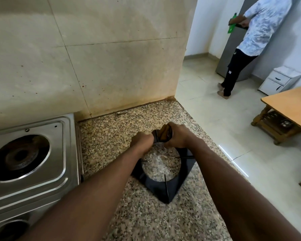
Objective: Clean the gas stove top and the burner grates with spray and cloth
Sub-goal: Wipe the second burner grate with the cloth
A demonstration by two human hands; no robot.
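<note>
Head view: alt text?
Both hands work a black square metal burner grate on a speckled granite counter: left hand grips its far rim, right hand holds a brown cloth against it. A stainless-steel gas stove sits at left.

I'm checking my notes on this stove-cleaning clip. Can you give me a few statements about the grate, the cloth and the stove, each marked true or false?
1. The burner grate lies on the granite counter, to the right of the stove. True.
2. The left hand holds the cloth. False: the right hand holds the brown cloth, and the left hand grips the grate.
3. The stove's far burner has a grate on it. False: it sits bare in its steel recess.
4. Both hands are at the far end of the grate. True.
5. A spray bottle stands on the counter by the grate. False: no spray bottle shows on the counter.
</note>
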